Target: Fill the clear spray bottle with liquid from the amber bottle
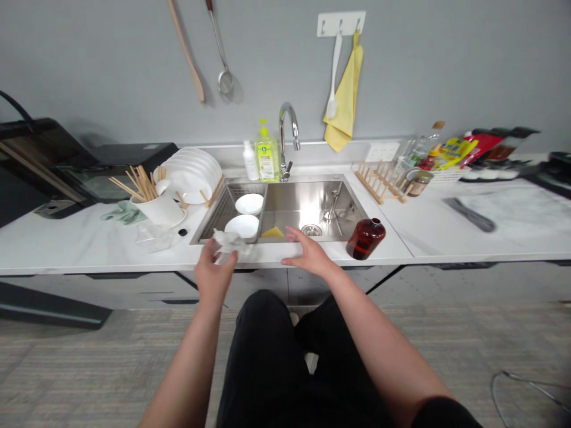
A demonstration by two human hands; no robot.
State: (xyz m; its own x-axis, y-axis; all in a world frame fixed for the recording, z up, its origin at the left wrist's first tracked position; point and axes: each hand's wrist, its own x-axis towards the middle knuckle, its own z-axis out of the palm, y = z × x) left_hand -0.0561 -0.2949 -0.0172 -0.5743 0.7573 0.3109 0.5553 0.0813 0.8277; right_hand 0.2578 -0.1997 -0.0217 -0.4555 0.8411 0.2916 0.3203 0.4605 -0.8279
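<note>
Your left hand (214, 272), half curled, holds a crumpled white wad (226, 242) near two white bowls (243, 226) in the sink (292, 203). Your right hand (308, 254) holds nothing, its thumb and fingers spread apart. A dark red bottle (366, 239) is on the bench (439, 235) to its right.

2 bowls (249, 204) in sink (289, 199) behind left hand (214, 272), bottle (366, 240) at sink's right front, faucet (282, 142) behind

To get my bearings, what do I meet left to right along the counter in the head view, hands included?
Green cloth, white pot, left hand holding a white wad, right hand, red bottle, jar, grey utensil.
</note>
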